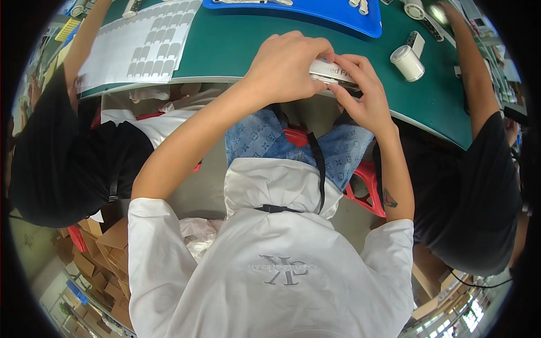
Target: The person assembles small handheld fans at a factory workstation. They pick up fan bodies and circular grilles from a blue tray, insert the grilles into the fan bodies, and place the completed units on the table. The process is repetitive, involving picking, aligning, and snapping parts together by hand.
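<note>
Both of my hands grip a small white device with rounded edges (333,70), held above the near edge of the green table. Print shows on its top face, and a dark strip runs along its lower side. My left hand (290,66) closes on its left end with bent fingers. At the other end, my right hand (363,93) pinches it, thumb below and fingers above. The fingers cover much of the device, so its exact kind cannot be made out.
A blue tray (332,16) holding small white parts lies just beyond my hands. Sheets of grey stickers (155,48) spread on the left of the green table (236,39). A white cylindrical device (407,63) lies at right. Co-workers in black sleeves (48,141) sit on both sides.
</note>
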### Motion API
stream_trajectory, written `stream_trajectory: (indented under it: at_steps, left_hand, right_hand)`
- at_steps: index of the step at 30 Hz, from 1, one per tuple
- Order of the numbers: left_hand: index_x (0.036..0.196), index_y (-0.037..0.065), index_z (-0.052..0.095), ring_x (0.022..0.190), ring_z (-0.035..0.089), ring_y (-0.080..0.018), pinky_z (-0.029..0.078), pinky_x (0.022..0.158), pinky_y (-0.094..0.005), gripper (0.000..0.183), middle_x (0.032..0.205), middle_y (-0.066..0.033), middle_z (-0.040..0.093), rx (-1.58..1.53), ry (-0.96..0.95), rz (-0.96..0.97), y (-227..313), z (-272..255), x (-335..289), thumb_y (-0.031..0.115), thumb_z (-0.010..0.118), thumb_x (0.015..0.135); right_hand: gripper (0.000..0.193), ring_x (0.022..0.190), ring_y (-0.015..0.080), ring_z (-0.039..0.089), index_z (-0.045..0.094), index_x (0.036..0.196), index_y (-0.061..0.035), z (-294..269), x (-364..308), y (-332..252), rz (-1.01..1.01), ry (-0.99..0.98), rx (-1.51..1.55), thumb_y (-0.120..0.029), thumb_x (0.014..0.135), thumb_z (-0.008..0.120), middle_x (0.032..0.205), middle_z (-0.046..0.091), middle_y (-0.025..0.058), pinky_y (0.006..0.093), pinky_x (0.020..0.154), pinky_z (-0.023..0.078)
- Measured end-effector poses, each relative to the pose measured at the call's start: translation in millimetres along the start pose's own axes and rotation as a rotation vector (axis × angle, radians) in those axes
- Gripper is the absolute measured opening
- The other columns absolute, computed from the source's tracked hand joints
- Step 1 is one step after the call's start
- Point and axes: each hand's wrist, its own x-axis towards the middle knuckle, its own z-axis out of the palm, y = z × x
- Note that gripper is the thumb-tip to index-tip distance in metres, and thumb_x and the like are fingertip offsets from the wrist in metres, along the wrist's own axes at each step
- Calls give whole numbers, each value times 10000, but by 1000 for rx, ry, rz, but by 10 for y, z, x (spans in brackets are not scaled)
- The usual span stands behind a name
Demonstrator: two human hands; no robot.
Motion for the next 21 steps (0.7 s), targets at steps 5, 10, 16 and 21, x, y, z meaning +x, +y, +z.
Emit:
stream_trajectory:
  at_steps: [5, 10, 16, 21]
  left_hand:
    - [947, 135, 677, 884, 623, -253, 473, 745, -397, 327, 905, -9, 699, -50, 107, 110, -40, 66, -91, 183, 811, 653]
    - [932, 132, 674, 835, 632, -256, 472, 693, -403, 302, 848, -9, 697, -72, 112, 101, -29, 87, -115, 163, 801, 659]
    - [952, 112, 667, 846, 649, -279, 501, 743, -400, 325, 857, -53, 700, -96, 73, 115, -77, 37, -18, 155, 812, 665]
    - [1045, 66, 662, 935, 681, -246, 533, 836, -343, 383, 973, -96, 716, -452, -44, 44, -114, -256, -41, 110, 815, 697]
  right_hand:
    - [445, 1086, 333, 587, 609, 1248, -4, 113, -80, 9, -147, 140, -176, -57, 814, 695, 1190, 624, 158, 390, 937, 482]
    - [390, 1084, 326, 602, 647, 1191, -3, 247, -141, 13, -158, 233, -210, -32, 805, 698, 1187, 643, 149, 386, 932, 488]
    - [403, 1065, 305, 618, 665, 1177, -21, 75, -67, -34, -46, 145, -131, -43, 780, 728, 1171, 660, 139, 370, 904, 502]
    - [426, 1087, 283, 626, 675, 1166, -40, -132, -7, -368, 16, 88, 74, -62, 752, 769, 1181, 655, 138, 357, 911, 499]
